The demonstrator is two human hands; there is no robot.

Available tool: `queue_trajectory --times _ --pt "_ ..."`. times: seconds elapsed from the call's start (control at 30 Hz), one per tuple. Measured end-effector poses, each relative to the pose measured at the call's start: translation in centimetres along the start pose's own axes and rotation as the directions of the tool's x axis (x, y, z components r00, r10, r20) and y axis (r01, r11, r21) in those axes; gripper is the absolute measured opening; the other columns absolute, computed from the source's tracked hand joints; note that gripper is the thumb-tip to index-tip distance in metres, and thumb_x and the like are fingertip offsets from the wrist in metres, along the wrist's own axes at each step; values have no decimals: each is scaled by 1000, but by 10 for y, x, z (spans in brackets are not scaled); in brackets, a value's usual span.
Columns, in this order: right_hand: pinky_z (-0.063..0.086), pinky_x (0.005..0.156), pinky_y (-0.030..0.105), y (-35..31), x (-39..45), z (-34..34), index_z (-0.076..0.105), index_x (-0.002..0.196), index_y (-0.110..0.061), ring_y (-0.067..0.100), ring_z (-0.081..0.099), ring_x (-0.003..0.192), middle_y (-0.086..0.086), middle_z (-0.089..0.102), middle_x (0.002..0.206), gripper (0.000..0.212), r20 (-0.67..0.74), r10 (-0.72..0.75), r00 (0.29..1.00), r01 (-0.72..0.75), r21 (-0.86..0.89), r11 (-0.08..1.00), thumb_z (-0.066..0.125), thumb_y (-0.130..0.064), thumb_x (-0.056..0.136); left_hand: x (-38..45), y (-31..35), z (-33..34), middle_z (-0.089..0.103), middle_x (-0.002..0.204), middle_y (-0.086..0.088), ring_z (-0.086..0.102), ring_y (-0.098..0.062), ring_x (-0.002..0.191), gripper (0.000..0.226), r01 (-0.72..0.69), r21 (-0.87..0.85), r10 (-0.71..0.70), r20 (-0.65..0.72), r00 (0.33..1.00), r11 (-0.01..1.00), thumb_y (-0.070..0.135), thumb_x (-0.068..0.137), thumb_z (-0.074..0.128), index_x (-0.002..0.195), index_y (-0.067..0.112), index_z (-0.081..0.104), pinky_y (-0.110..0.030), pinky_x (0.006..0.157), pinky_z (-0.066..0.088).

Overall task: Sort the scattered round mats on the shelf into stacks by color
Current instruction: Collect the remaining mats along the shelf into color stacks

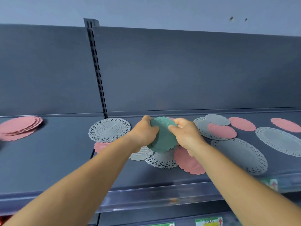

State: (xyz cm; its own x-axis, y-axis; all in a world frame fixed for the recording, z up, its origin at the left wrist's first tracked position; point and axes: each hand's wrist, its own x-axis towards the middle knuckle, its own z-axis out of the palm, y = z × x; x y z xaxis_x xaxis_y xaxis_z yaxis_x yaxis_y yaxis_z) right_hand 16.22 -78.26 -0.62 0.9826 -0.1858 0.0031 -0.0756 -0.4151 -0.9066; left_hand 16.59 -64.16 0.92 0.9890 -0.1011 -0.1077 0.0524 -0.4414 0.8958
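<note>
Head view: both hands [164,132] grip green mats [163,137] mid-shelf [65,157].

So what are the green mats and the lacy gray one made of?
The green mats, held by the left hand and right hand, look like soft, matte silicone or rubber: ridged face, scalloped edge. The lacy gray mat looks the same, with raised rings and a cut-out rim, though it could be plastic.

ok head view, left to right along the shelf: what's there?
Pink mat stack → grey lace mat → left hand → green mats held by both hands → right hand → pink mat on grey mats → far-right pink mat.
</note>
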Motion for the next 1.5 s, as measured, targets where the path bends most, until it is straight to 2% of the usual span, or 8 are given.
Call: queue_trajectory --times 0.2,0.33,0.5,0.67,0.87,1.07,1.3,1.5 --pt "53 89 38 -28 -23 73 49 134 -32 24 63 98 1 63 121 41 171 -80 982 103 -130 986 39 -20 97 -24 -34 -66 58 106 -8 60 -29 95 28 62 53 -56 -113 992 997 15 95 42 124 18 42 -40 83 54" --pt "49 58 27 -52 -40 123 35 139 -42 19 57 71 -2 54 110 55 270 -53 961 81 -92 993 36 -11 93 -42 -65 -116 59 102 -5 63 -29 89 31 95 12 -90 -221 971 995 12 95 38 124 21 45 -36 73 53" --pt "50 95 44 -83 -61 188 45 130 -25 26 62 100 0 55 112 45 263 -27 965 50 -82 995 56 -24 87 -68 -105 -178 57 118 -6 58 -26 103 43 130 18 -117 -326 938 991 18 93 48 135 21 39 -33 76 50" --pt "54 88 49 -110 -75 256 58 116 -23 25 66 98 -3 65 112 36 323 -92 942 95 7 995 58 -20 81 -99 -136 -240 59 117 -14 55 -26 84 61 165 158 -92 -393 915 973 13 85 56 142 23 36 -29 65 47" --pt "55 85 40 -150 -106 328 51 125 -22 26 67 96 0 67 103 50 479 -154 864 150 47 987 59 -1 80 -134 -172 -307 57 122 -9 57 -26 109 55 248 81 -157 -579 800 965 16 87 61 137 14 38 -31 86 47" --pt "55 87 45 -188 -121 393 62 113 -14 25 69 95 2 73 100 38 572 -277 772 290 72 954 60 -2 76 -159 -192 -366 58 121 -11 54 -22 81 55 335 94 -163 -733 660 937 19 89 58 141 17 40 -20 50 35" --pt "44 100 31 -234 -137 456 41 141 -16 25 52 122 8 49 140 61 715 -394 577 628 -80 774 58 -14 83 -187 -213 -417 48 106 -2 47 -23 87 34 457 19 -235 -838 492 889 15 92 54 126 11 53 -26 71 37" --pt "35 104 32 -249 -142 485 44 135 -6 30 43 129 14 45 141 44 804 -373 463 771 -158 617 49 -15 92 -183 -237 -440 52 112 -12 42 -31 111 18 639 -3 -354 -835 422 769 25 92 50 101 11 55 -34 79 39"
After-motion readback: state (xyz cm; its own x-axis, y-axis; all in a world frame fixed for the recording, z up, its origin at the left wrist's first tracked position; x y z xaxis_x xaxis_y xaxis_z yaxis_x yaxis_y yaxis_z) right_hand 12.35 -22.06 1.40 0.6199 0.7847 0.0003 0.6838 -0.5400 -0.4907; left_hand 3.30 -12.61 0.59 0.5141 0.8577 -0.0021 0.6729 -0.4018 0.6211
